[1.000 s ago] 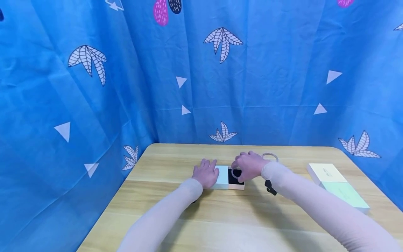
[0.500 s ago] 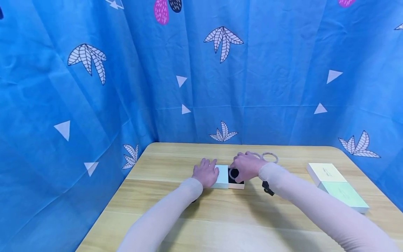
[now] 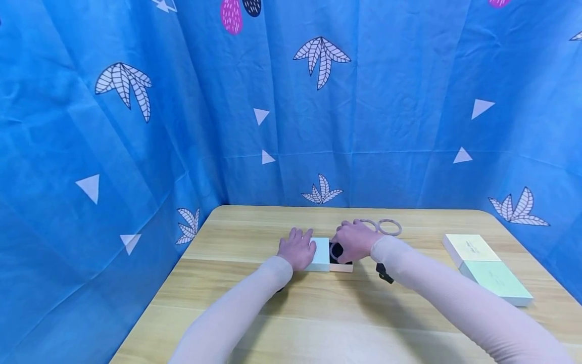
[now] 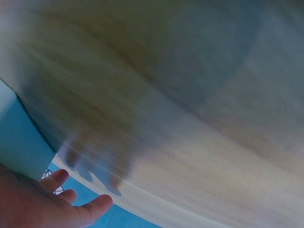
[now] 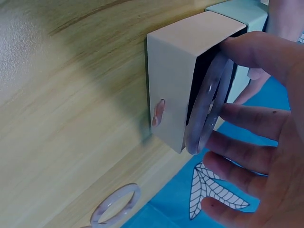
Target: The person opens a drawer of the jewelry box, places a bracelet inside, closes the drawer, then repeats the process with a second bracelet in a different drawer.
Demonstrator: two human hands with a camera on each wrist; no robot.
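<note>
A light blue box sleeve (image 3: 321,255) lies on the table with its pale pink drawer (image 3: 341,268) slid part way out to the right. The drawer is lined in black. My left hand (image 3: 296,249) rests on the sleeve's left part, fingers straight and spread. With thumb and index finger, my right hand (image 3: 356,241) pinches a pale lilac bangle (image 5: 202,104) at the drawer's opening. It leans within the drawer, part of it standing past the wall in the right wrist view. A small pink ribbon tab (image 5: 158,112) shows on the drawer's end.
Two more bangles lie behind my right hand; one bangle (image 3: 400,228) shows whole, the other bangle (image 3: 369,221) is partly covered. A cream box (image 3: 470,247) and a green box (image 3: 495,279) sit at the table's right. A blue curtain (image 3: 386,126) hangs behind the table.
My right hand has shifted slightly left, bringing the bangle further over the drawer. A second bangle behind that hand has come into view. My left hand has stayed on the sleeve.
</note>
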